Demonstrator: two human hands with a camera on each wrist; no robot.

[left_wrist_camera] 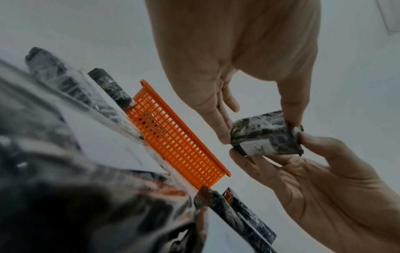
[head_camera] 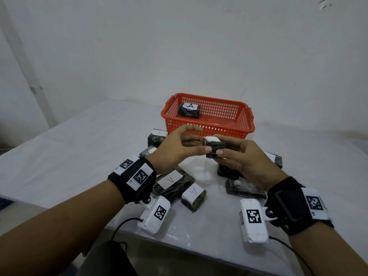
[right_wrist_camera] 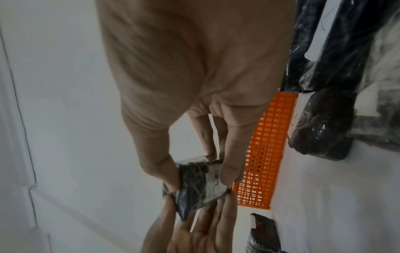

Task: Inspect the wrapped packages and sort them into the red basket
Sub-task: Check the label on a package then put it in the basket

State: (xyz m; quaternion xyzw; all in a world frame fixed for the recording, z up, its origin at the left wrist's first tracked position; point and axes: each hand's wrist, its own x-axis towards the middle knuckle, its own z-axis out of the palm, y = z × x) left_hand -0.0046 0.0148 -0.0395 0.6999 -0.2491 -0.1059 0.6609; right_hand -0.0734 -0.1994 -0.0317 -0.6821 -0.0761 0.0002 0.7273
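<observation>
Several wrapped packages (head_camera: 193, 197) lie on the white table (head_camera: 79, 148), nearest to the person, some with a white label marked A. Above them both hands meet on one small dark package (head_camera: 214, 147). The right hand (head_camera: 246, 162) has its grip closed on it, thumb and fingers pinching its sides. The left hand (head_camera: 177, 148) touches its other end with thumb and fingertips in a narrow pinch. Behind stands the red basket (head_camera: 209, 129), with one labelled package (head_camera: 188, 110) inside, near its left wall.
</observation>
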